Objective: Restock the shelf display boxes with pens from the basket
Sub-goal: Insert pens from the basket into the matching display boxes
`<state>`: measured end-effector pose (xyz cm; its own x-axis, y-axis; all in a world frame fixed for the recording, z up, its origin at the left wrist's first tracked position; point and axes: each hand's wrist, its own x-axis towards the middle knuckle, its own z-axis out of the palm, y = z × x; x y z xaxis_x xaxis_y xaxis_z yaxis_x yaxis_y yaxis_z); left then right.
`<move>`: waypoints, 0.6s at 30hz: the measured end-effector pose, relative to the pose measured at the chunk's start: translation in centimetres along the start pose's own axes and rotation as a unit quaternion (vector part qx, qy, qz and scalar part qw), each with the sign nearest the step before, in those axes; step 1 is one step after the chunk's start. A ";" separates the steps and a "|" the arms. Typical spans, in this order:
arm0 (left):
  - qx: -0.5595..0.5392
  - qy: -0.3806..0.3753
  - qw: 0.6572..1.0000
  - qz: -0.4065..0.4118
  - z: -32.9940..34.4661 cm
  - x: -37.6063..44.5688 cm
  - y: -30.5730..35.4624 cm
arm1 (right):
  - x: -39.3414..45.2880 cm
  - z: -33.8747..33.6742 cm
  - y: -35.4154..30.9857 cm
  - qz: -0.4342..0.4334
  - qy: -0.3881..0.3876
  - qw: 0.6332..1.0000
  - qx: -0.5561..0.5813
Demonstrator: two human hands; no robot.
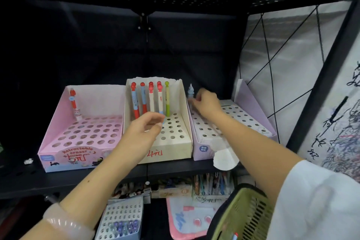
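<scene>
My right hand pinched a blue pen into the nearly empty purple box; left hand hovered, loosely curled, empty.

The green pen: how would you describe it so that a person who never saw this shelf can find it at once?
Look at the black shelf with three display boxes side by side, and take the cream middle box. A row of pens stands upright along its back. The green pen is the last one at the right end, the only one with a yellow-green body and cap; its neighbours have red tops.
</scene>
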<state>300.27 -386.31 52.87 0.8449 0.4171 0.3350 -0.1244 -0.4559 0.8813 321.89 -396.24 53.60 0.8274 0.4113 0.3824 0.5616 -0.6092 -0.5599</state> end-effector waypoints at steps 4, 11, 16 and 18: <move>-0.018 -0.003 1.000 0.020 1.5 -0.8 0.9 | -3.0 -4.1 0.0 -0.058 -0.009 0.998 -0.022; -0.104 -0.079 0.991 0.021 6.8 -5.0 1.3 | -15.2 -8.8 2.8 -0.125 -0.089 0.985 0.082; -0.056 -0.196 0.979 0.004 11.7 -9.7 -2.3 | -23.6 -5.4 10.0 -0.054 -0.281 0.957 -0.043; -0.006 -0.236 0.972 -0.007 13.0 -11.3 -4.2 | -26.0 -2.6 13.3 -0.017 -0.379 0.918 -0.119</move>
<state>297.98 -399.32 41.02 0.9907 0.0141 0.1354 -0.1153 -0.4420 0.8896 307.84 -416.81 38.17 0.6237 0.7317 -0.2751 0.6454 -0.6806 -0.3468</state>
